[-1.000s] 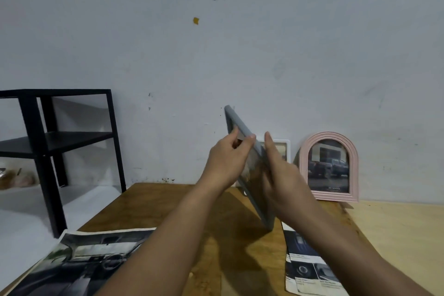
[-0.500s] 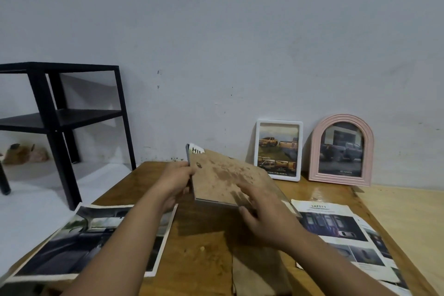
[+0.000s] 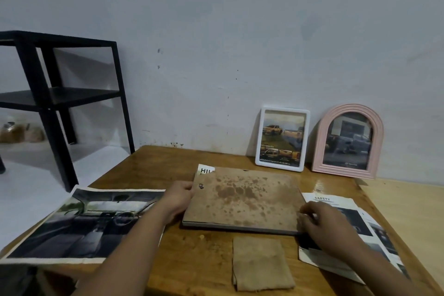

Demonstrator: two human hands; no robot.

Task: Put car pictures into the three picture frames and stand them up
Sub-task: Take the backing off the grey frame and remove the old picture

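With two frames already standing at the wall, white frame and pink arched frame, the third frame lies face-down on the bench, left hand gripping its left edge, right hand with fingers curled at its right corner. Judging by the picture corner sticking out, the next step is seating it, closing the tabs, then standing it up. The glass side is hidden; I can't tell what the right hand's fingertips pinch.
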